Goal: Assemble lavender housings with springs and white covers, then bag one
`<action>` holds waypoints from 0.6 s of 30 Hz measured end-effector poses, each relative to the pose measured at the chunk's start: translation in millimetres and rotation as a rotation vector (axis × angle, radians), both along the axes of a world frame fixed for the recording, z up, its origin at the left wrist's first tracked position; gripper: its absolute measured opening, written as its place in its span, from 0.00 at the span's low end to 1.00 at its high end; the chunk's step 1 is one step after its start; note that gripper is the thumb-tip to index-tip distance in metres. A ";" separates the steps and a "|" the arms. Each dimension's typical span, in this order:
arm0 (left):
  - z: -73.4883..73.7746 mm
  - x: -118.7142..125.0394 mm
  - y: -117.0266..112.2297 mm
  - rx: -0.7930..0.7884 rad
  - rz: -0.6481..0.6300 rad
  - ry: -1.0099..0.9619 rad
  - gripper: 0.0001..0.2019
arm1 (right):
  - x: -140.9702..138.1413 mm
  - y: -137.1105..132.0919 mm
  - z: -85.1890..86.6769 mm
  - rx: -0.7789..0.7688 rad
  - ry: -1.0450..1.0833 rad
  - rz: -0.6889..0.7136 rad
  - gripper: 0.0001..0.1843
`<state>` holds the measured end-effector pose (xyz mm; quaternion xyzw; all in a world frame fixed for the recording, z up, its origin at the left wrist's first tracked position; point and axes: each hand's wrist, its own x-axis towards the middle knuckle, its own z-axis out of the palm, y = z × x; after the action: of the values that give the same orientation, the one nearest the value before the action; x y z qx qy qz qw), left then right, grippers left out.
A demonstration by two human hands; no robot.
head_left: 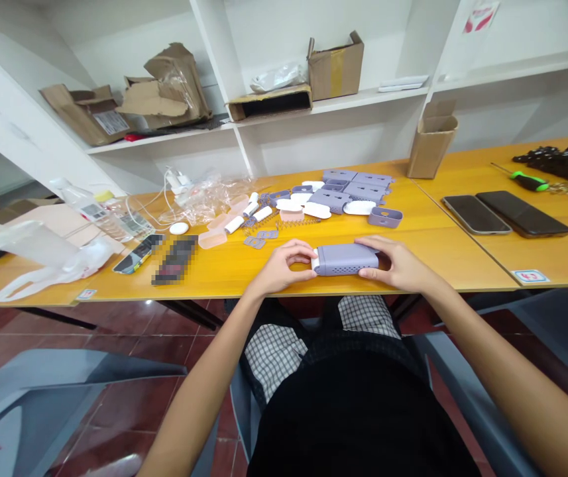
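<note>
- The elongated, rounded lavender plastic casing with a patch of small perforations lies lengthwise near the front edge of the wooden tabletop, right before the seated person; whether it rests on the wood or is held just above, I can't tell from here.
- A white end piece shows at the casing's left end.
- The left hand has a narrow grip there, thumb on the near side and fingers on the far side of the white end piece.
- The right hand holds the casing's other end, thumb along the near side, fingers over the far corner.
- To my eye the step in hand is fitting or adjusting that white end piece; whether it is going in or coming out isn't clear. The next move seems to call for a steady right hand, with the left keeping the piece straight.
- Farther back, toward the tabletop's rear edge, lie an open lavender plastic cup with a cut-out, flat lavender plastic panels, white oval caps and thin coiled springs.
- Left of those sit small grey flat plates and translucent peach trays.
- Near the right end are two dark-screened phones and a green-and-black screwdriver.
</note>
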<state>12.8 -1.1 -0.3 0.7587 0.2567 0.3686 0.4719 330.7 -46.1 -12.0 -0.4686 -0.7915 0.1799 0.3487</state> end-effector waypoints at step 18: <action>0.9 0.4 -1.3 0.012 0.001 0.004 0.14 | 0.6 0.1 0.7 0.002 0.009 0.016 0.38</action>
<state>13.2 -2.5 0.6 0.7621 0.2560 0.3686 0.4666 331.3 -46.0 -11.4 -0.4611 -0.7938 0.1841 0.3512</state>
